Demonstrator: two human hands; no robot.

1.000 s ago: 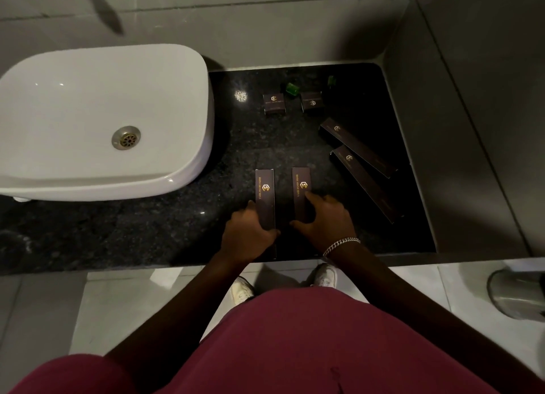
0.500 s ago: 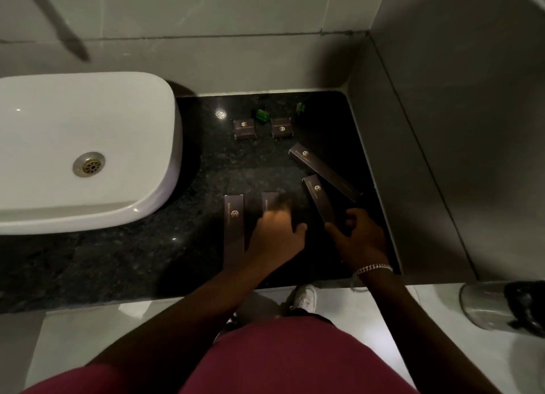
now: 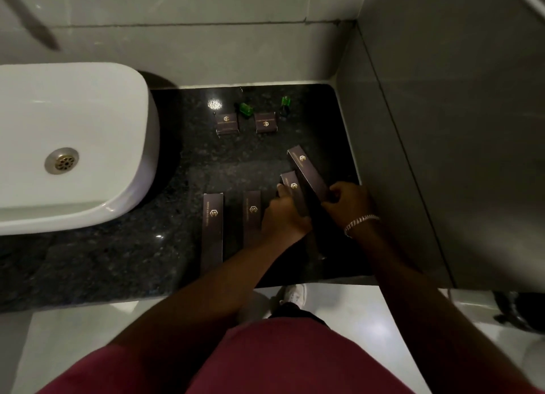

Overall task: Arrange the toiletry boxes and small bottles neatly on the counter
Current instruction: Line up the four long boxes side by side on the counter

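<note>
Both hands' fingers grasping the two slanted long boxes [image 3: 306, 172] right of the basin [image 3: 73, 146]; risk of sliding one off the dark surface [image 3: 118, 261] edge.

Dark granite counter [image 3: 147, 261], 4 long boxes [image 3: 213, 231], 2 sm boxes [image 3: 227, 123], 2 green bottles [image 3: 246, 109], basin [image 3: 73, 146]
</note>
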